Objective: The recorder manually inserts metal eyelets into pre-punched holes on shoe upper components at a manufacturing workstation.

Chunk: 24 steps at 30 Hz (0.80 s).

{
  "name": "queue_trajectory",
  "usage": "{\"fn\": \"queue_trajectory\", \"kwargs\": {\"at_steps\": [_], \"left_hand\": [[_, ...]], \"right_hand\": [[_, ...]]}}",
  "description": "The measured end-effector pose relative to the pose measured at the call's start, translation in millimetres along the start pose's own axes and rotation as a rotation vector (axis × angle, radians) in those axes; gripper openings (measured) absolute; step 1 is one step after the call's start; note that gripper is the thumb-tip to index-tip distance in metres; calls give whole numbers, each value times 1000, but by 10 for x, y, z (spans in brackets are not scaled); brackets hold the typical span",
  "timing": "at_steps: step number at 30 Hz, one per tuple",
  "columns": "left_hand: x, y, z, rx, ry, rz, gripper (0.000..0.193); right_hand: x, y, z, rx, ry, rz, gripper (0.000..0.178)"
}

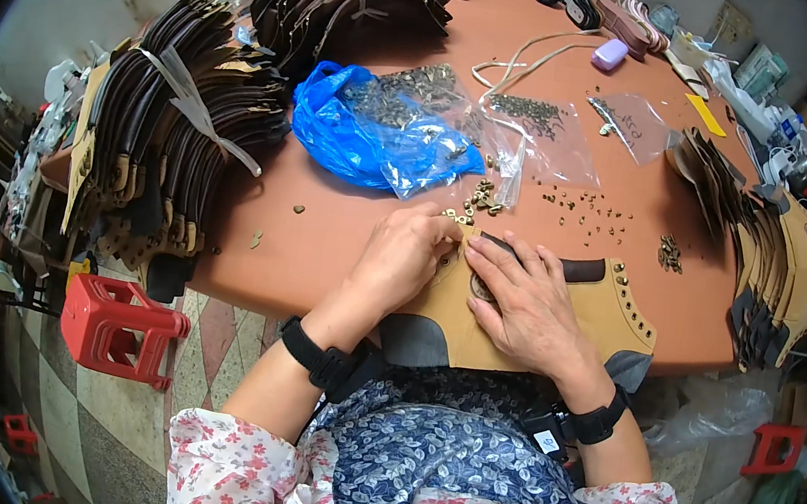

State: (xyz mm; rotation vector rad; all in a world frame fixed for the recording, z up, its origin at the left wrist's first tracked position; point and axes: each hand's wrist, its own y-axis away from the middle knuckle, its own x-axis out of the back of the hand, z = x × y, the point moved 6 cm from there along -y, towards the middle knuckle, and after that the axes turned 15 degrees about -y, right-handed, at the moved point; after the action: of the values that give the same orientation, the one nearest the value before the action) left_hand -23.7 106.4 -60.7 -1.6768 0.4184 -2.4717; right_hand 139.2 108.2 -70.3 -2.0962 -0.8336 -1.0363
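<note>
A tan shoe upper (571, 325) with grey corner patches and a dark brown collar strip lies at the table's near edge. Small brass eyelets or lace hooks (628, 298) line its right side. My left hand (401, 252) is at the upper left edge of the piece, fingers pinched together; whatever is between the fingertips is hidden. Flat across the middle, my right hand (526, 302) rests with fingers stretched out, partly covering a round dark mark. Just beyond my left fingertips sits a small heap of brass fittings (483, 198).
Tied stacks of dark leather pieces (177, 124) rise at the left, with more uppers (780, 263) at the right. A blue plastic bag (337, 133), clear bags of fittings (539, 133) and loose brass bits (585, 211) lie beyond my hands. A red stool (117, 328) stands lower left.
</note>
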Motion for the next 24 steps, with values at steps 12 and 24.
{"fn": "queue_trajectory", "kwargs": {"at_steps": [12,24], "left_hand": [[-28,119,24,1,116,-36,15],[22,-44,32,140,133,-70,10]], "right_hand": [[46,24,-50,-14,-5,-13,50],[37,77,-38,3,-11,7,51]]}}
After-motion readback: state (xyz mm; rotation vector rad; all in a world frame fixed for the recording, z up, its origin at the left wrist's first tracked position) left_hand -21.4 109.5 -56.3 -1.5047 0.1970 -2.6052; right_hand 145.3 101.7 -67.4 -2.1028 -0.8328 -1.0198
